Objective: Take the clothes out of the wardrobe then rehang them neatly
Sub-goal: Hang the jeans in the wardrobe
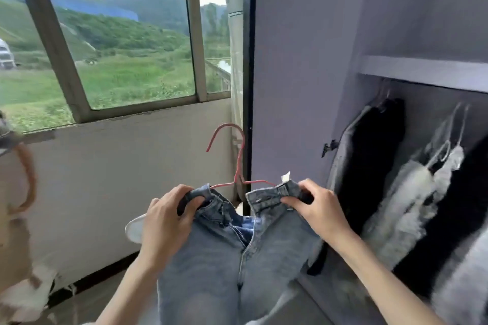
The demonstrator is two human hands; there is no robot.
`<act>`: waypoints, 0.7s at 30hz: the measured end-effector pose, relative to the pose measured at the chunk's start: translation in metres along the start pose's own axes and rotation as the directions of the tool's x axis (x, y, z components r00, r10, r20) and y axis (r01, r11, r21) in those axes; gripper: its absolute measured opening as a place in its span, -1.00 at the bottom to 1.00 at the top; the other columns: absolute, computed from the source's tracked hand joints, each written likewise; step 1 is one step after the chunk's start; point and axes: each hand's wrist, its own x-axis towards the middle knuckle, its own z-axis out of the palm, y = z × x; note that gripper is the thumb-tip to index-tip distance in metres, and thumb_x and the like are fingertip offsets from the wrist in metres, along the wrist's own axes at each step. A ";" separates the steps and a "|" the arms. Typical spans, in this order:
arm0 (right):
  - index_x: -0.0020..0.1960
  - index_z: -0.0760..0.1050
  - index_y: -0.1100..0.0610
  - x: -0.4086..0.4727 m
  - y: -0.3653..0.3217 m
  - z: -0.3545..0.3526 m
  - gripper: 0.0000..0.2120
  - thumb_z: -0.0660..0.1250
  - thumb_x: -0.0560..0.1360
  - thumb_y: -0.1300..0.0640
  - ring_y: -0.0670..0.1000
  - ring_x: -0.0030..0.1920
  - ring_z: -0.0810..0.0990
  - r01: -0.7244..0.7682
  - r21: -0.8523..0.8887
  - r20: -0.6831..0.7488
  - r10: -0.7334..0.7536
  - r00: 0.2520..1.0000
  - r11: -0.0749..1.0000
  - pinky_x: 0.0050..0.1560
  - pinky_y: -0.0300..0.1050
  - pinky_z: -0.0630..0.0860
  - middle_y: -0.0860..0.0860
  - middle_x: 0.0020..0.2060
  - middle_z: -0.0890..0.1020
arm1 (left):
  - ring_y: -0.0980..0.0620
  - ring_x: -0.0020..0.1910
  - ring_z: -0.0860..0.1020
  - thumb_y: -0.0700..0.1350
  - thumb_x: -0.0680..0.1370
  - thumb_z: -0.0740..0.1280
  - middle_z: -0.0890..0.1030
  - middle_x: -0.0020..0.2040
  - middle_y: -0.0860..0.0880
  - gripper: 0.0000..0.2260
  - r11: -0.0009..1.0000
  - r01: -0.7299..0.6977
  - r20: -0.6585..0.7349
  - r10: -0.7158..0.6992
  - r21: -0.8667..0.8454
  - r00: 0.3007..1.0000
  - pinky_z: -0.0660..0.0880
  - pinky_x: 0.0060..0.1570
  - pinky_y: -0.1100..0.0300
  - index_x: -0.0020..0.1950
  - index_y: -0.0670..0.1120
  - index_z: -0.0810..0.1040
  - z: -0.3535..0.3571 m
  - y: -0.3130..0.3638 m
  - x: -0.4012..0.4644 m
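Note:
A pair of light blue jeans (224, 258) hangs in front of me, its fly unzipped and waistband spread apart. My left hand (169, 219) grips the left end of the waistband. At the right end, my right hand (314, 208) pinches the denim near the button. A pink wire hanger (239, 158) rises from the waistband with its hook up, and its arms run into the jeans. To the right the open wardrobe (422, 71) holds a black garment (369, 155) and white-and-black furry clothes (412, 200) on hangers.
The wardrobe's lilac door (298, 60) stands open just behind the hanger. On the left, a large window (118, 47) sits above a white wall. A white shoe (134, 227) shows behind my left hand. Blurred pale clothing lies at the far left edge.

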 end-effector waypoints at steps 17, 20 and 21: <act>-0.14 0.40 -0.01 -0.085 0.010 -0.113 -0.87 0.23 0.56 -0.01 -0.25 -0.29 0.43 -0.322 -0.140 0.127 0.339 0.932 0.936 -0.19 -0.30 0.33 -0.13 -0.28 0.46 | -0.08 -0.14 0.36 0.31 0.34 0.09 0.53 -0.26 -0.06 -0.42 0.875 -0.200 0.291 0.350 -0.442 0.891 0.18 -0.11 0.16 -0.15 -0.18 0.57 0.151 0.085 0.068; -0.05 0.46 0.06 -0.099 0.011 -0.125 -0.85 0.23 0.56 -0.01 -0.15 -0.24 0.48 -0.347 -0.117 0.058 0.355 0.933 0.930 -0.18 -0.27 0.35 -0.07 -0.22 0.53 | -0.12 -0.15 0.38 0.26 0.40 0.14 0.50 -0.25 -0.07 -0.47 0.867 -0.209 0.352 0.389 -0.452 0.852 0.21 -0.16 0.12 -0.13 -0.20 0.56 0.176 0.113 0.069; -0.17 0.41 0.06 -0.104 0.013 -0.128 -0.82 0.23 0.55 -0.01 -0.17 -0.34 0.41 -0.362 -0.104 0.004 0.364 0.931 0.926 -0.25 -0.27 0.32 -0.10 -0.33 0.46 | -0.15 -0.16 0.42 0.19 0.45 0.20 0.50 -0.25 -0.08 -0.55 0.865 -0.237 0.357 0.412 -0.442 0.838 0.22 -0.17 0.12 -0.12 -0.21 0.56 0.185 0.122 0.066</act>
